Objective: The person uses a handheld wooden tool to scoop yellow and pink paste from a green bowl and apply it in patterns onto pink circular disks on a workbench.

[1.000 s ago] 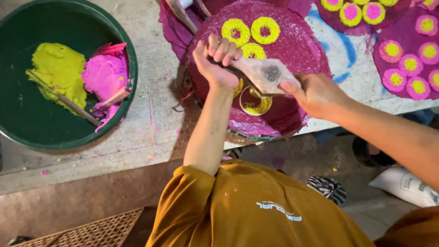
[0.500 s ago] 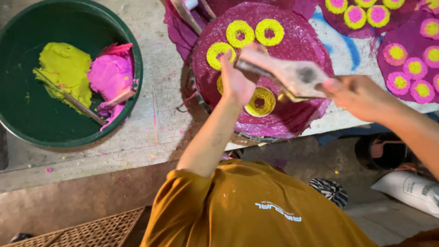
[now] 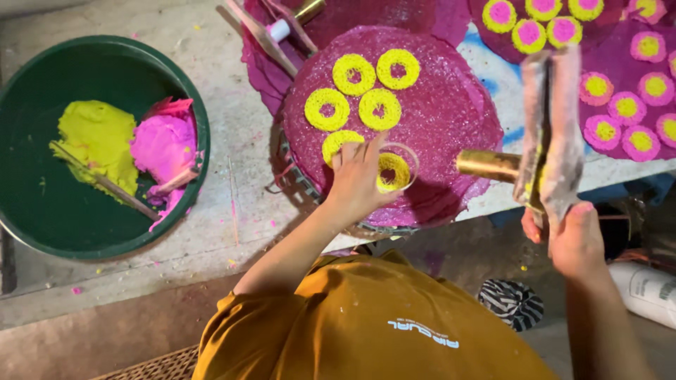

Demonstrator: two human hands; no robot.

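Observation:
My left hand [image 3: 358, 181] rests on a round magenta mat [image 3: 451, 112], fingers on a yellow dough ring [image 3: 338, 143] and thumb side against a small clear ring [image 3: 396, 169] with a yellow coil inside. Three more yellow rings [image 3: 380, 108] lie further back on the mat. My right hand [image 3: 572, 238] grips the wooden handles of a dough press [image 3: 551, 130], held upright off the table edge to the right. Its brass cylinder [image 3: 488, 165] points left toward the mat.
A green basin [image 3: 201, 134] at the left holds yellow dough [image 3: 97, 139], pink dough [image 3: 162, 144] and a stick [image 3: 105, 185]. More magenta mats with pink and yellow rings [image 3: 620, 105] lie at the back right. Wooden tools [image 3: 271, 39] lie behind the mat.
My right hand has swung the press away from over the mat to the right and turned it upright. My left hand has settled lower, onto the clear ring and the newest coil.

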